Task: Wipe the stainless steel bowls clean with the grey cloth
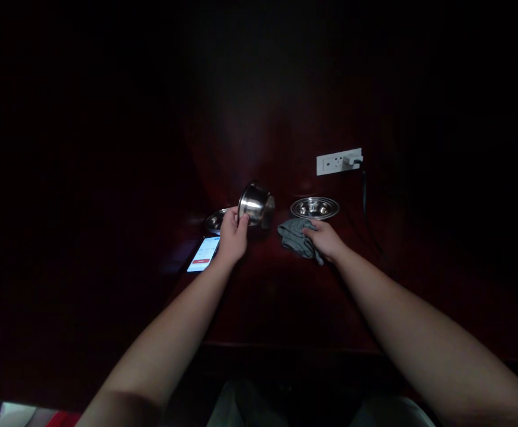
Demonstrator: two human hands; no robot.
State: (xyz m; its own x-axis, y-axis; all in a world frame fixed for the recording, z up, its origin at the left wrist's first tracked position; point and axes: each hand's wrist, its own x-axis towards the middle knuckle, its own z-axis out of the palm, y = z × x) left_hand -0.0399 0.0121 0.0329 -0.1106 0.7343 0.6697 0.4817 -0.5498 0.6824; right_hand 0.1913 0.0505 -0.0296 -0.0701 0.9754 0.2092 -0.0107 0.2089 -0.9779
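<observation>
Left fingers (243, 220), right fingers (309, 232): both gripping

Stainless-steel bowl (253, 204): in left fingers, over the tabletop (277, 302), tipped, rim left, base facing right, cloth-side. Grey cloth (295, 236): bunched in right fingers, just right of the bowl, apart.

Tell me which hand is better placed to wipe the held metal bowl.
The right hand, most likely: it grips the gray cloth, near the metal bowl. The left hand is occupied, holding that bowl tipped sideways.

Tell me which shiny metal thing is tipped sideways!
The bowl in the left hand, base turned right. The left dish and right dish lie level.
</observation>
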